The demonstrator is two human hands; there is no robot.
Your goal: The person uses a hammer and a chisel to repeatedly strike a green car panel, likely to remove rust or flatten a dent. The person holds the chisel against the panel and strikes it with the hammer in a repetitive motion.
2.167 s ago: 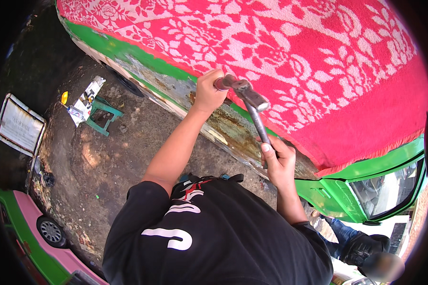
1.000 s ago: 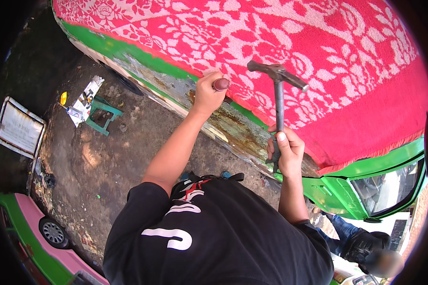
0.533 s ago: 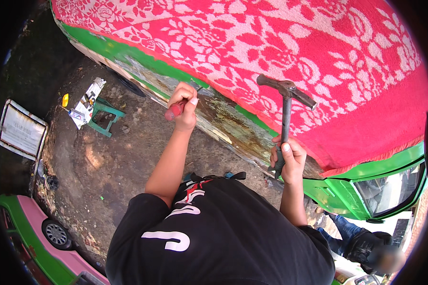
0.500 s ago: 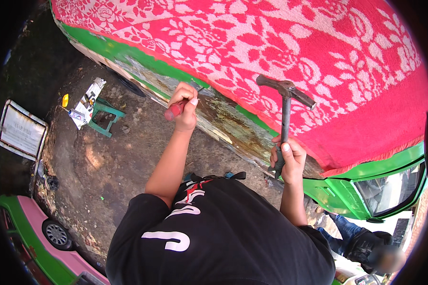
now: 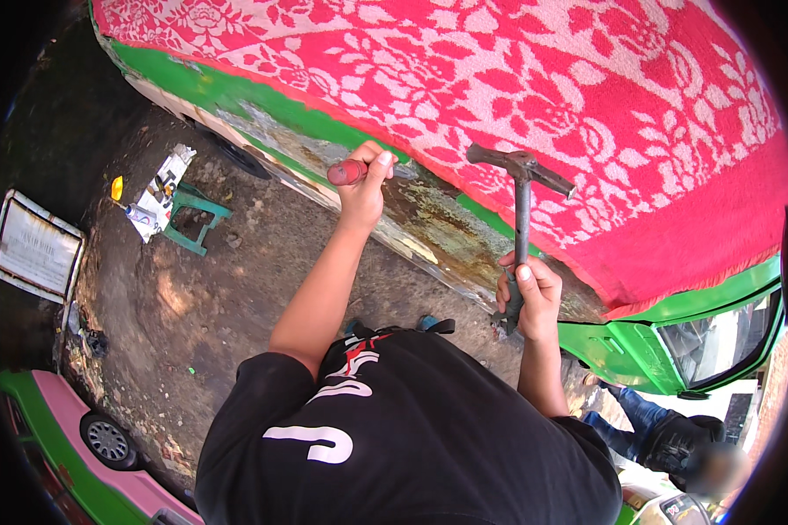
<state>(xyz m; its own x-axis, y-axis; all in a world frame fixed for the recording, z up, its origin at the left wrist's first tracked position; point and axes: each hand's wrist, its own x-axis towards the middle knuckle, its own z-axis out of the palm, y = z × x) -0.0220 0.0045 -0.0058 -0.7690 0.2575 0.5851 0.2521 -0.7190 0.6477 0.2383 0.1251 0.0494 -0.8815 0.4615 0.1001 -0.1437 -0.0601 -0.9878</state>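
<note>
Closed around a red-handled screwdriver (image 5: 347, 172), my left hand (image 5: 364, 194) is at the vehicle's green side panel (image 5: 263, 122). Its handle end points left; the shaft is mostly hidden by my fingers and the tip cannot be made out. My right hand (image 5: 534, 297) grips a hammer (image 5: 523, 214) by its dark green handle, holding it upright with the metal head at the top. Below both hands runs a stripped, rusty brown patch (image 5: 438, 219) on the panel. A red and pink floral blanket (image 5: 499, 79) covers the vehicle above it, behind the hammer head.
A small green stool (image 5: 203, 214) with paper and bottles stands on the dirt ground (image 5: 228, 297) at left. Beyond it is a framed white sign (image 5: 39, 245). A pink and green car (image 5: 87, 437) is at lower left. At lower right is another person (image 5: 665, 437) in dark clothes.
My left hand has moved right and slightly up along the panel, and the screwdriver handle has turned more level. The right hand and hammer have barely shifted.
</note>
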